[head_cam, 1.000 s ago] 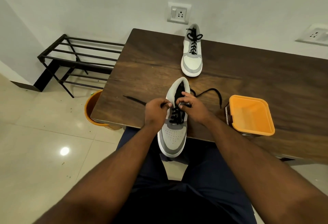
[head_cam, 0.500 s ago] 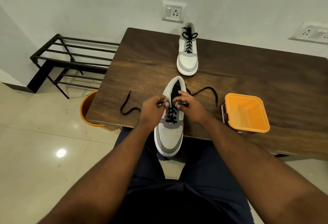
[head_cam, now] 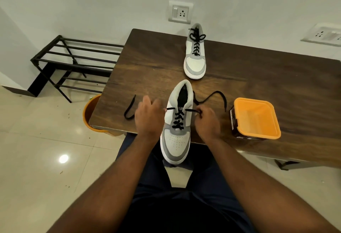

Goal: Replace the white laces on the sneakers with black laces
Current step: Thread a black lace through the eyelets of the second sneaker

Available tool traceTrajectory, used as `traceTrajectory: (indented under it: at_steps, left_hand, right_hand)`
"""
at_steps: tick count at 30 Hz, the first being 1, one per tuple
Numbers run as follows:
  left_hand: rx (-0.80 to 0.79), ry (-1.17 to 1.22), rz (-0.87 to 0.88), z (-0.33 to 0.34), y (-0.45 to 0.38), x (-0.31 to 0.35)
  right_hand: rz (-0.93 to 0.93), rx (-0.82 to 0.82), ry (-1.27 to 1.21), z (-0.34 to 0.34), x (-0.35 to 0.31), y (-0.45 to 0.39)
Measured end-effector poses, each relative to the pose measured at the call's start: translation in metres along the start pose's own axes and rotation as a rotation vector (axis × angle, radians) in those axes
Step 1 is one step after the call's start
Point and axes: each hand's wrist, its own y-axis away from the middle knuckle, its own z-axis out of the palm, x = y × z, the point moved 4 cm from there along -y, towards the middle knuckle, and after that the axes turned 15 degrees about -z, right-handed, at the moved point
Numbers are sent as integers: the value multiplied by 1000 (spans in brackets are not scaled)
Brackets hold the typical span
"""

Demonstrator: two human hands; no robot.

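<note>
While the near sneaker (head_cam: 178, 125) hangs toe-out over the table (head_cam: 258, 77) edge between both hands, the left hand (head_cam: 149, 118) pinches one run of the black lace (head_cam: 178, 117) and the right hand (head_cam: 207, 120) pinches the other, each drawn sideways from the upper eyelets. Pull both sides evenly so the crosses below tighten flat; keep the loose tails, trailing beyond each hand, untwisted. The far sneaker (head_cam: 195, 55), ahead of the hands, already looks laced black.
</note>
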Motion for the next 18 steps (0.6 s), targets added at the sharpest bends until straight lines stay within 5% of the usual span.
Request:
traceTrajectory:
  at_steps: [4,6,8,14,18]
  left_hand:
    - [-507,413,-550,27,16,-9]
    - [-620,700,-794,35,14,-8]
    - [-624,846,-856,34,7,1]
    - [-624,943,-553,11,-23,51]
    - [-698,763,-187,-1,-30,69]
  right_hand:
    - [672,47,-871,29,-2,12]
    - [731,97,-1060,31,-5,8]
    - [734,198,-1212,23,-6,1]
    - [430,195,-1384,-14,-35,-33]
    - [-110,94,-1066,-46,-66,-49]
